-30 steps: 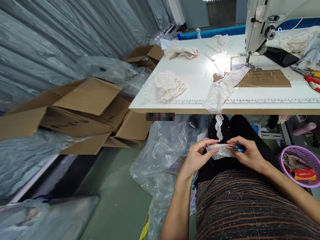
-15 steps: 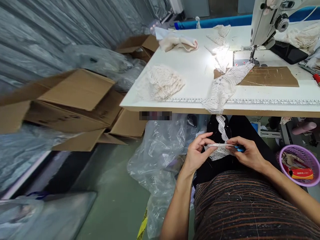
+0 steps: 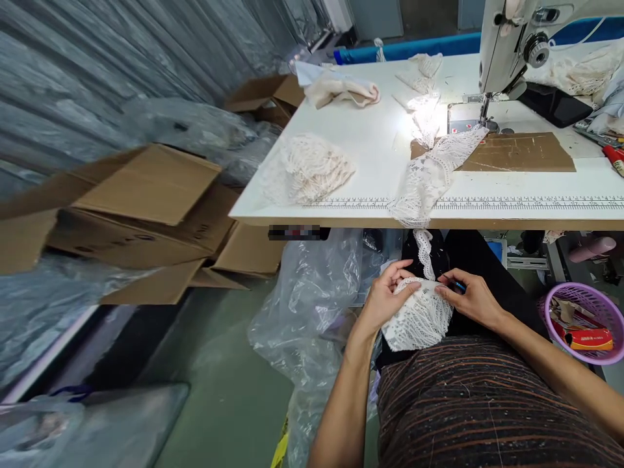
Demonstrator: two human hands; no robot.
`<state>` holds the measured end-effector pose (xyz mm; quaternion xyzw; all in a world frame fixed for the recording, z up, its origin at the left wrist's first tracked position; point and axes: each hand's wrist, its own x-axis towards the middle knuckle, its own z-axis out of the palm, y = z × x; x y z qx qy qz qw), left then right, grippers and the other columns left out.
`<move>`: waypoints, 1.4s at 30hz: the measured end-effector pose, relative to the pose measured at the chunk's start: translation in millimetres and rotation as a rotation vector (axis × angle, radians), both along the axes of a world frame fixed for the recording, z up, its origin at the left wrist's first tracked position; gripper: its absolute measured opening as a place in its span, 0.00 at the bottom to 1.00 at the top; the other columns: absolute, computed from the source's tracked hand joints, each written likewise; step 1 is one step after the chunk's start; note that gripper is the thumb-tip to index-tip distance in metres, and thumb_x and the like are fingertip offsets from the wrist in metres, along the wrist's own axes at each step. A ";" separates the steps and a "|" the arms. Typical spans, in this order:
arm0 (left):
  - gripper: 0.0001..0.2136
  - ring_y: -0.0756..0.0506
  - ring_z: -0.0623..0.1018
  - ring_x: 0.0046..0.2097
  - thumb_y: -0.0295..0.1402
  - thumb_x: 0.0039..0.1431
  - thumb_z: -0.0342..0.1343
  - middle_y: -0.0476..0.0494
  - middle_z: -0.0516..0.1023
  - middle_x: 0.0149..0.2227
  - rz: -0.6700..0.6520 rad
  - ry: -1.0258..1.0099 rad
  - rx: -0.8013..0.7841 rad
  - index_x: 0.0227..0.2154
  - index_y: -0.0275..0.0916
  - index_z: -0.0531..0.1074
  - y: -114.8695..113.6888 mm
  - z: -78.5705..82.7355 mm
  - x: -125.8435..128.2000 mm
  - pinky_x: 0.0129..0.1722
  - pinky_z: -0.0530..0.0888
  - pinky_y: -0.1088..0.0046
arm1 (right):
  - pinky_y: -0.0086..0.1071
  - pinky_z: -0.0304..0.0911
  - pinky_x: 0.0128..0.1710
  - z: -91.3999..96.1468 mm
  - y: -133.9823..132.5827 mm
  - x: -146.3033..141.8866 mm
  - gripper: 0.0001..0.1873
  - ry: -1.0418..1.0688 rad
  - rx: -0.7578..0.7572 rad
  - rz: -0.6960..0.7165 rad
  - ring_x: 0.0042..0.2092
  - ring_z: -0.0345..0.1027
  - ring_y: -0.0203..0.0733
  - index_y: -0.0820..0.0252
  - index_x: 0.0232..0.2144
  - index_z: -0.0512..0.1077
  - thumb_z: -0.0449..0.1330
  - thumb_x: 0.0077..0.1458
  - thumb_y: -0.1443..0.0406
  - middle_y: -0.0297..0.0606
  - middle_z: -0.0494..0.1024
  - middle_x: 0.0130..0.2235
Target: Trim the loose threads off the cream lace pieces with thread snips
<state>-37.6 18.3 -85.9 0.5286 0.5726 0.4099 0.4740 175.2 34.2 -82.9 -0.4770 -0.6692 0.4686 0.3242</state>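
Note:
Over my lap, my left hand (image 3: 387,296) and my right hand (image 3: 470,299) both pinch a piece of white lace (image 3: 419,318) that hangs down between them. A small blue tool (image 3: 459,285) shows under the fingers of my right hand. A narrow lace strip (image 3: 426,250) runs up from my hands to the table edge. There it joins a wider lace band (image 3: 429,175) that leads to the needle of the sewing machine (image 3: 511,45).
The white table (image 3: 370,156) carries a cream lace pile (image 3: 309,169), folded cloth (image 3: 344,91), a brown cardboard sheet (image 3: 521,153) and red-handled pliers (image 3: 615,156). Open cardboard boxes (image 3: 141,208) and clear plastic bags (image 3: 316,305) lie at the left. A purple basket (image 3: 582,322) stands at the right.
The lace in my hands has unfolded from a thin folded strip into a wider piece hanging over my lap. Both hands have stayed in place below the table edge.

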 end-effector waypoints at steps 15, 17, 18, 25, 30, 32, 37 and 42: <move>0.11 0.48 0.76 0.31 0.38 0.52 0.65 0.49 0.78 0.27 0.209 0.054 0.234 0.36 0.38 0.76 22.1 11.5 42.8 0.37 0.73 0.71 | 0.33 0.68 0.36 23.4 33.1 -1.1 0.10 0.053 0.307 -0.166 0.35 0.73 0.41 0.59 0.36 0.74 0.55 0.60 0.60 0.40 0.79 0.34; 0.08 0.49 0.73 0.28 0.37 0.54 0.62 0.50 0.74 0.24 0.219 0.051 0.263 0.32 0.38 0.76 25.5 16.3 43.6 0.34 0.71 0.72 | 0.36 0.70 0.40 24.4 41.1 -4.1 0.12 0.047 0.344 -0.170 0.39 0.74 0.44 0.59 0.40 0.76 0.58 0.59 0.60 0.43 0.80 0.38; 0.07 0.49 0.73 0.29 0.37 0.55 0.61 0.50 0.74 0.25 0.198 0.049 0.287 0.29 0.38 0.76 26.3 18.7 42.0 0.34 0.71 0.72 | 0.38 0.70 0.42 24.6 44.9 -6.0 0.13 0.037 0.356 -0.154 0.40 0.74 0.45 0.59 0.42 0.76 0.59 0.58 0.60 0.44 0.80 0.39; 0.11 0.42 0.75 0.44 0.39 0.52 0.63 0.39 0.74 0.44 -0.096 -0.160 0.305 0.23 0.38 0.73 18.9 33.0 12.2 0.47 0.71 0.65 | 0.40 0.68 0.45 29.6 57.2 -20.1 0.12 0.041 0.333 0.075 0.43 0.72 0.46 0.61 0.41 0.78 0.58 0.59 0.61 0.45 0.80 0.40; 0.14 0.38 0.77 0.47 0.39 0.45 0.68 0.38 0.76 0.48 -0.027 -0.500 0.158 0.19 0.36 0.72 14.4 37.8 0.8 0.47 0.72 0.63 | 0.29 0.62 0.33 50.3 32.9 -13.9 0.11 0.138 0.316 0.277 0.31 0.65 0.36 0.62 0.29 0.75 0.56 0.60 0.63 0.38 0.75 0.30; 0.13 0.39 0.80 0.44 0.41 0.45 0.68 0.39 0.78 0.45 -0.052 -0.621 0.031 0.22 0.37 0.73 9.5 38.9 1.1 0.43 0.74 0.65 | 0.27 0.58 0.29 58.5 15.6 -9.1 0.11 0.140 0.256 0.369 0.27 0.60 0.33 0.62 0.28 0.74 0.56 0.60 0.64 0.33 0.71 0.26; 0.27 0.40 0.81 0.40 0.49 0.41 0.71 0.38 0.82 0.40 -0.270 -0.632 -0.143 0.42 0.38 0.78 -10.3 39.9 12.8 0.40 0.75 0.66 | 0.26 0.53 0.26 60.6 -15.7 -2.6 0.11 0.144 0.102 0.472 0.25 0.51 0.30 0.63 0.25 0.73 0.55 0.58 0.67 0.29 0.63 0.23; 0.18 0.45 0.80 0.35 0.46 0.43 0.72 0.43 0.82 0.31 -0.057 -0.490 -0.135 0.28 0.36 0.80 -19.9 41.7 23.5 0.38 0.74 0.71 | 0.27 0.53 0.27 56.5 -13.3 1.4 0.12 0.079 0.010 0.423 0.26 0.53 0.32 0.62 0.29 0.73 0.55 0.60 0.62 0.29 0.64 0.24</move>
